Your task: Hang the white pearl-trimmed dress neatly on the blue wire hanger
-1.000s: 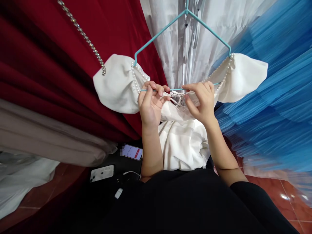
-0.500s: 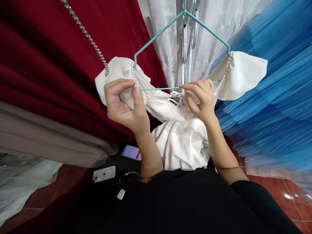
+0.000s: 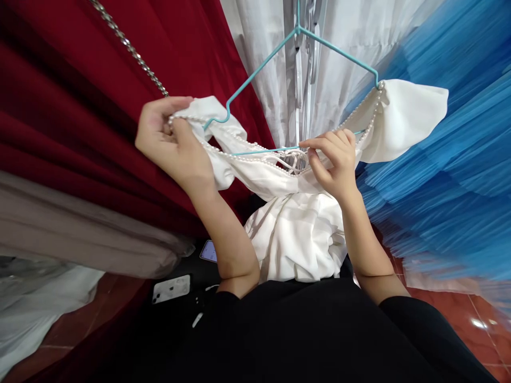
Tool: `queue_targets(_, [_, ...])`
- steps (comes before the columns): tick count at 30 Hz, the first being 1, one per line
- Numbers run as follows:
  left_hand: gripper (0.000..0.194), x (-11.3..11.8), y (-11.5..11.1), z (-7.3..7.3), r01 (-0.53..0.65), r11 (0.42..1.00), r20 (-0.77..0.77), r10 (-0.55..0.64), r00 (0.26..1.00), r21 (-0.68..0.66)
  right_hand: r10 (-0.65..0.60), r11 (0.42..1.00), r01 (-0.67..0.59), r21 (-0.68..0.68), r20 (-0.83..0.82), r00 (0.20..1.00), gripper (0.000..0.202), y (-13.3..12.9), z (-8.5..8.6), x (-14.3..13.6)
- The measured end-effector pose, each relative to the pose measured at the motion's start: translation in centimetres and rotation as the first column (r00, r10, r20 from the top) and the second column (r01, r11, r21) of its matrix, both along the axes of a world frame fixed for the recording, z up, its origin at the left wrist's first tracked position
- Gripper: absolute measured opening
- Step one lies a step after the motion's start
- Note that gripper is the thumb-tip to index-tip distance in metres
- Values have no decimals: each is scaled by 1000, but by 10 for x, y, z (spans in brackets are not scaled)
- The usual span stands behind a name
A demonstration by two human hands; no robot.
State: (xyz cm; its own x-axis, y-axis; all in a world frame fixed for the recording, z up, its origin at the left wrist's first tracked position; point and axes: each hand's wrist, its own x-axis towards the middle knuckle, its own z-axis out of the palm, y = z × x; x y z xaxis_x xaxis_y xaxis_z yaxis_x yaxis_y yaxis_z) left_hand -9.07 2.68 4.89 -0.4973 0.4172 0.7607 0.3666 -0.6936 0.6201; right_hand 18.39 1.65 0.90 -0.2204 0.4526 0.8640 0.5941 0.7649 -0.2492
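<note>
I see that my left hand point(image 3: 171, 154) has gone outward, to 10 o'clock. A moment ago it was pinching near the corner of the blue hanger point(image 3: 297, 30); now its fingers are closed on the white garment point(image 3: 291, 187), at the shoulder, where the pearl edge point(image 3: 253, 160) runs into my grip. The thumb lies against the cloth and leaves no clear gap. Because of this pull, the shoulder has left the bend of the hanger on this side, and the bare end of the wire shows. In my judgement, this 1 side is loosened, but I cannot tell if it is fully free.

My right hand point(image 3: 335, 162), between 2 and 3 o'clock, has stayed almost in place. Thumb and index finger make a light, nearly closed pinch on the lower bar. At 2 o'clock, the other shoulder sits on the hanger as before. The garment hangs across the middle, its gathered part falling towards 5 o'clock.

About writing: the white phone point(image 3: 171, 289), between 7 and 8 o'clock, has a small dark mark, perhaps an apple logo. The 2nd phone point(image 3: 208, 251) is now partly behind my forearm, and I cannot read its screen.
</note>
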Motion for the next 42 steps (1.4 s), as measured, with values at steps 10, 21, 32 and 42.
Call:
queue_targets(10, [17, -13, -18, -64, -11, 993, 153, 29, 988, -121, 139, 989, -143, -44, -78, 987, 29, -11, 3, -14])
queue_targets(21, [42, 68, -28, -47, 405, 910, 119, -394, 911, -86, 74, 989, -77, -130, -29, 997, 33, -9, -1, -9])
queue_targets(32, [36, 85, -28, -50, 405, 914, 170, -398, 902, -10, -191, 951, 258, 172, -333, 924, 33, 17, 18, 34])
queue_targets(42, [16, 78, -27, -44, 488, 867, 201, -498, 844, 99, -213, 969, 248, 18, -452, 866, 9, 60, 50, 84])
